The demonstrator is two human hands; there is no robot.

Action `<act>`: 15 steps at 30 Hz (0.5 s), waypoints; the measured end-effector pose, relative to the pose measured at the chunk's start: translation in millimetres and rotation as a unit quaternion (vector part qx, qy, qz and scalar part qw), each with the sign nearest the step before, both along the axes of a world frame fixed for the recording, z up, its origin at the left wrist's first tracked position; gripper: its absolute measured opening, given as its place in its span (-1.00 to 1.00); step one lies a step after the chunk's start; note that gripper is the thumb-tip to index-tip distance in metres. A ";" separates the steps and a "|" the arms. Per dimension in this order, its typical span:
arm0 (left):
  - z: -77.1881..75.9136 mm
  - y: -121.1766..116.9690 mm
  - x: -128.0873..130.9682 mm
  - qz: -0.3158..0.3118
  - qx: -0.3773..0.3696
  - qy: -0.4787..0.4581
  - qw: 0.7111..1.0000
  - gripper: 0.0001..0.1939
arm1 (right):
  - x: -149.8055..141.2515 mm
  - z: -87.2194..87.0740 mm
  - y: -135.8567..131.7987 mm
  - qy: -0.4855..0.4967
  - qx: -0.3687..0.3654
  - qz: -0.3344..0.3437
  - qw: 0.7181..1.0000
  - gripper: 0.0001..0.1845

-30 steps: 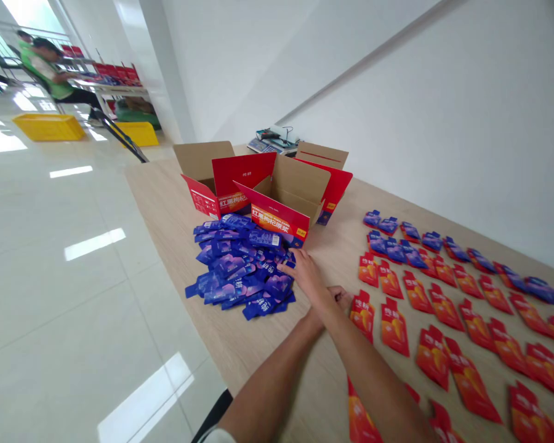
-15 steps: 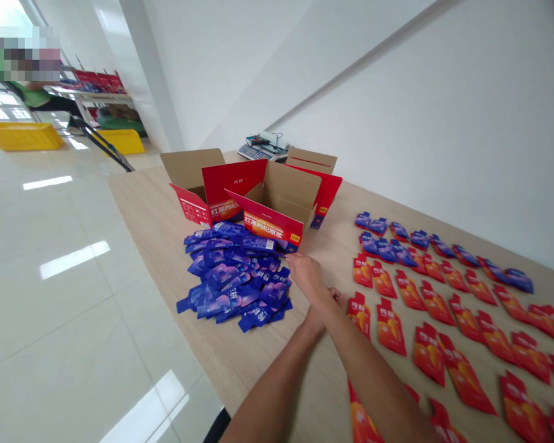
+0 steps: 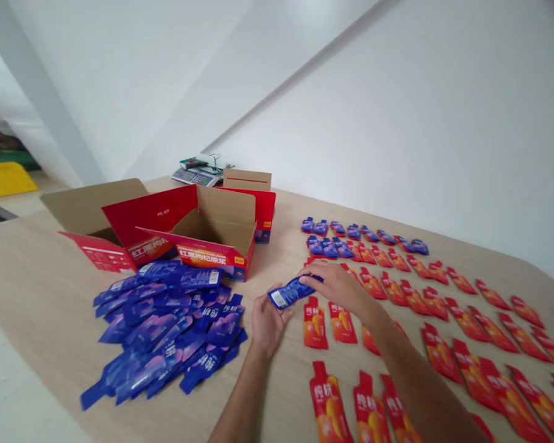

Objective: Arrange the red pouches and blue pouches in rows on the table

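A blue spouted pouch (image 3: 292,293) is stretched between my two hands above the table, its printed side with a barcode facing up. My left hand (image 3: 266,320) grips the barcode end from below. At the narrow spout end, my right hand (image 3: 335,284) pinches the pouch from above, over rows of red pouches (image 3: 314,325). To the left lies a heap of similar blue pouches (image 3: 166,332), overlapping one another. Along the far side, blue pouches (image 3: 330,248) lie on top of red ones in rows.
Open red cardboard boxes (image 3: 212,255) stand behind the heap, flaps raised. Farther back are a scale (image 3: 197,177) with a dark device on it and another box (image 3: 247,179). A white wall (image 3: 397,111) borders the table (image 3: 277,394). A yellow crate (image 3: 7,179) is at far left.
My right hand has moved from beside the heap toward the red rows and now holds a blue pouch. My left hand has come out from under my right arm to the pouch. The view has turned right.
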State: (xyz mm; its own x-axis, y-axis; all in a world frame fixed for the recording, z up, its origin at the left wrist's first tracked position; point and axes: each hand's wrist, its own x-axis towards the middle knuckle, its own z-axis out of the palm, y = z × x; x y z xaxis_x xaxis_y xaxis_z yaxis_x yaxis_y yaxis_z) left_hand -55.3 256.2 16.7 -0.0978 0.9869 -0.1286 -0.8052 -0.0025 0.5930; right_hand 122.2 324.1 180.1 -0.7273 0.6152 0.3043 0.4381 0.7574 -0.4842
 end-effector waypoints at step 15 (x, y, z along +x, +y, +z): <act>-2.2 -5.7 6.4 -0.094 0.060 0.148 0.983 -0.52 | -1.6 -70.6 8.3 0.100 -0.262 -0.099 0.955 -0.22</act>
